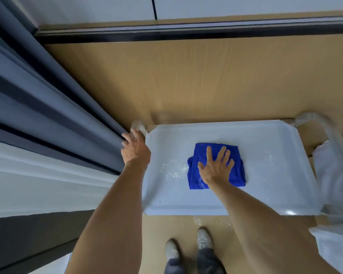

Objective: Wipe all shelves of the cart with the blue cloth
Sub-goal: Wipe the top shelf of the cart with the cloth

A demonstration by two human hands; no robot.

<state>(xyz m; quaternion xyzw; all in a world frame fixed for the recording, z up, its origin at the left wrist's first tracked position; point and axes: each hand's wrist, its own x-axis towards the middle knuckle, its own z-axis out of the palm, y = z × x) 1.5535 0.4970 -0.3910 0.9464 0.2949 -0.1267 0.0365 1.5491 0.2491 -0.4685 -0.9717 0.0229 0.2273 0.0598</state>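
Head view looks down on a white cart [265, 135] standing on a wooden floor [186, 76]. On its top shelf [275, 175] lies the blue cloth [238, 171], folded, near the middle. The right hand [216, 167] rests flat on the cloth, fingers straight and spread. The left hand [135, 149] is at the cart's far left corner post [139, 125], fingers curled at it; whether it truly grips is blurred. White specks [174, 169] dot the shelf left of the cloth. Grey curtains [48, 115] hang at left.
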